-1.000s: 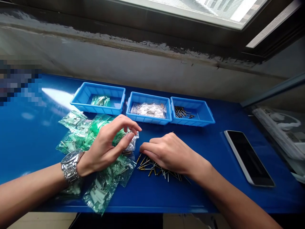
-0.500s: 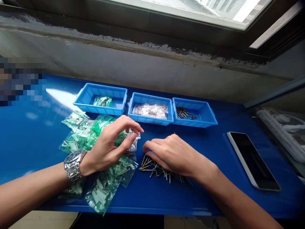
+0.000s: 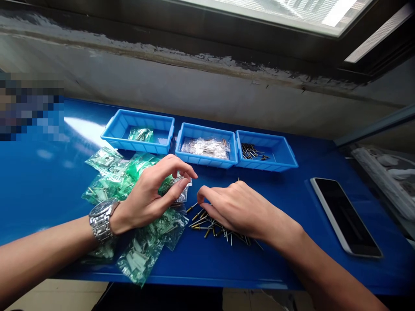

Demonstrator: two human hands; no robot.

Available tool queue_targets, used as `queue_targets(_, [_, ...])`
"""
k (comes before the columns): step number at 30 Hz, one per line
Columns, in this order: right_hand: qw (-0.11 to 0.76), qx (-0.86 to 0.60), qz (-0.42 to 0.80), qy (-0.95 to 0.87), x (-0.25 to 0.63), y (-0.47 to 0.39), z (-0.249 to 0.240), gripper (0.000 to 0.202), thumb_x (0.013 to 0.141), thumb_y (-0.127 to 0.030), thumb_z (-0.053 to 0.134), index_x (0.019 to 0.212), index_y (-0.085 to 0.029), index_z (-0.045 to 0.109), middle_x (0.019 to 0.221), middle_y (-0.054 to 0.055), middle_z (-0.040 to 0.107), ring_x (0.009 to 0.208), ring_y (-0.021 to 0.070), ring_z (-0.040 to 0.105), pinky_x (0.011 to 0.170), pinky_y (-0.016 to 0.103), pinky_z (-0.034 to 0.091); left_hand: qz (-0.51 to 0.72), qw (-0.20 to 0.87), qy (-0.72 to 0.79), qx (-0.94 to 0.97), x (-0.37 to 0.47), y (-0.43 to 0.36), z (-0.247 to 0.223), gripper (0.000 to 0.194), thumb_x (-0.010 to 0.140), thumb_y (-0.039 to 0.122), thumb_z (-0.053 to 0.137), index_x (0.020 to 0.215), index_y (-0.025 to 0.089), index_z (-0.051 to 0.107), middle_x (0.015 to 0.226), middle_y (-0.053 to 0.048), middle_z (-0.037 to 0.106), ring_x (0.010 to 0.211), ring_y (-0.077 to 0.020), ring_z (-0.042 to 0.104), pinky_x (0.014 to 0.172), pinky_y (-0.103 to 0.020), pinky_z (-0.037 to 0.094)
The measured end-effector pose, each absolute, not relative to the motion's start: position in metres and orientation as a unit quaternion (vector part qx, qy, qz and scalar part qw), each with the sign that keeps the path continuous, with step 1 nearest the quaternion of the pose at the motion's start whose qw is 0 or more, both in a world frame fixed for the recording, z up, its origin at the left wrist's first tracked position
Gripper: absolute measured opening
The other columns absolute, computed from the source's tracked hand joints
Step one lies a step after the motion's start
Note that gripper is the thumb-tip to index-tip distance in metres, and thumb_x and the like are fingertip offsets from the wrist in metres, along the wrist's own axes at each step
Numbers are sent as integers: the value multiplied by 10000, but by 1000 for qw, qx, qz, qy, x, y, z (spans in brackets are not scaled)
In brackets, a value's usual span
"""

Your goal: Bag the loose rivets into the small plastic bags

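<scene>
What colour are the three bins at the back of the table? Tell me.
The bins are light blue, clearest in the head view.

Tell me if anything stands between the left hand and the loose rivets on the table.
Nothing visible stands between the left hand and the near left edge of the loose rivets; the right hand covers part of the rest.

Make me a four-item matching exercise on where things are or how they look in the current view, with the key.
1. phone
2. loose metal pins
3. wristwatch
4. clear bags

A. in the middle blue tray
B. silver-coloured
C. dark screen
D. partly under the right hand

Pairs: 1-C, 2-D, 3-B, 4-A
</scene>
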State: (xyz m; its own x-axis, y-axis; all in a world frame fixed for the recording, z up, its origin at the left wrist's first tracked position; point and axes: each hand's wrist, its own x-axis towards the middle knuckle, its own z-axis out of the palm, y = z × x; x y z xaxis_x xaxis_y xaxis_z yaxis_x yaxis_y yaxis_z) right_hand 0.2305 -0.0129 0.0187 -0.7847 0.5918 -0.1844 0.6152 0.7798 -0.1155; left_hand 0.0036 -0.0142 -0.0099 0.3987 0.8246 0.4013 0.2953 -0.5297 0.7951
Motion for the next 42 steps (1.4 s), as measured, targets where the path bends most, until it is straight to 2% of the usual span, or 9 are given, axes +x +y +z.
queue_targets(6, [54, 311, -99, 944, 229, -7, 15, 120, 1043, -295, 560, 1014, -188, 605, 764, 1, 707, 536, 140, 562, 491, 307, 174, 406, 317, 370, 773, 5, -13, -11, 120, 998, 191, 540, 1047, 191, 649, 948, -53, 669, 877, -196, 629, 763, -330, 516])
queue_targets(10, [33, 308, -95, 946, 230, -5, 11, 127, 1042, -252, 554, 1158, -226, 598, 746, -21, 687, 522, 126, 529, 503, 299, 175, 405, 319, 369, 773, 5, -14, -11, 116, 999, 188, 544, 1047, 186, 650, 949, -55, 669, 874, -194, 623, 759, -334, 512])
queue_targets(15, [43, 295, -88, 950, 231, -5, 10, 83, 1030, -198, 552, 998, -220, 625, 706, -29, 668, 508, 121, 496, 500, 288, 167, 398, 326, 376, 770, 5, -14, -10, 118, 1005, 166, 533, 1048, 178, 642, 959, -48, 656, 888, -182, 611, 764, -332, 501])
queue_targets(18, [30, 307, -106, 945, 234, -4, 11, 105, 1037, -211, 543, 996, -183, 635, 719, -12, 692, 502, 124, 502, 495, 284, 187, 400, 326, 372, 772, 5, -14, -10, 116, 1003, 159, 538, 1053, 178, 641, 969, -47, 658, 895, -180, 606, 771, -335, 502])
queue_targets(21, [-44, 313, -136, 939, 239, -3, 10, 111, 1034, -236, 558, 1031, -167, 645, 666, -31, 658, 467, 108, 467, 484, 271, 209, 411, 319, 370, 770, 5, -14, -11, 140, 994, 144, 533, 1087, 178, 633, 1013, -55, 656, 921, -183, 606, 788, -340, 508])
queue_targets(26, [-240, 341, -215, 883, 241, -5, 4, 82, 1015, -237, 597, 1046, -176, 642, 566, -103, 457, 418, 58, 332, 455, 225, 237, 424, 295, 343, 785, 5, -15, -11, 242, 925, 103, 595, 1161, 156, 600, 1099, -77, 639, 1022, -200, 605, 858, -349, 523])
queue_targets(29, [-282, 359, -283, 843, 236, -8, 1, 55, 993, -223, 623, 1018, -178, 644, 544, -121, 332, 421, 55, 272, 435, 210, 230, 412, 274, 339, 800, 6, -14, -11, 261, 887, 95, 668, 1138, 148, 618, 1098, -77, 639, 1056, -202, 605, 879, -336, 530])
queue_targets(35, [-288, 384, -363, 799, 230, -11, 2, 55, 987, -219, 623, 1001, -171, 649, 537, -124, 274, 437, 59, 248, 420, 208, 218, 404, 250, 344, 810, 5, -14, -12, 128, 914, 91, 681, 1026, 153, 681, 1053, -62, 621, 1019, -171, 606, 857, -296, 531])
queue_targets(42, [-262, 393, -391, 790, 229, -10, 4, 59, 986, -229, 613, 992, -179, 644, 525, -124, 286, 433, 62, 239, 415, 217, 198, 407, 259, 337, 808, 5, -13, -12, 118, 909, 96, 706, 1012, 152, 694, 1040, -61, 621, 996, -168, 614, 838, -287, 538])
